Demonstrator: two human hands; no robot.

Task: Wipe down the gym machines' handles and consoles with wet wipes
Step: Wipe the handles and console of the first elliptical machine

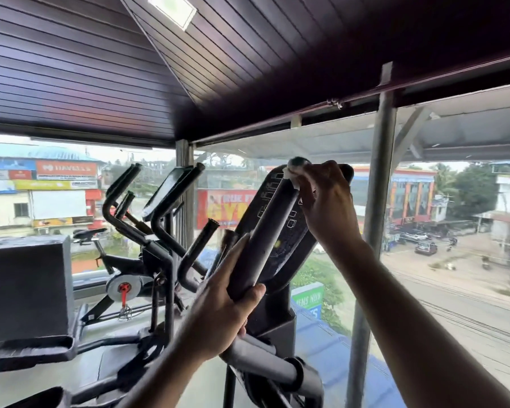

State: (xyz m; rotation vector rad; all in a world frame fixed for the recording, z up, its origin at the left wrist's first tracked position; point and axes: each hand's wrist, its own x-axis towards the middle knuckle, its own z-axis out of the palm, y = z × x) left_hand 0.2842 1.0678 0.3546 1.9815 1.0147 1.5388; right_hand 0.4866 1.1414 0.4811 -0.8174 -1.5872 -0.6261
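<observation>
A long grey padded handle (270, 228) of an elliptical machine slants up through the middle of the head view. My left hand (221, 301) grips its lower part. My right hand (324, 201) is curled round the handle's top end, holding a white wet wipe (290, 179) against it just under the rounded cap. Behind the handle stands the machine's dark console (292, 231) with small button outlines, partly hidden by the handle and my right hand.
A second elliptical with black handles (124, 198) and a tilted console (167, 192) stands to the left, a spin bike (121, 278) behind it. A dark block (27, 287) sits at far left. Large windows and a steel post (377, 201) close the right side.
</observation>
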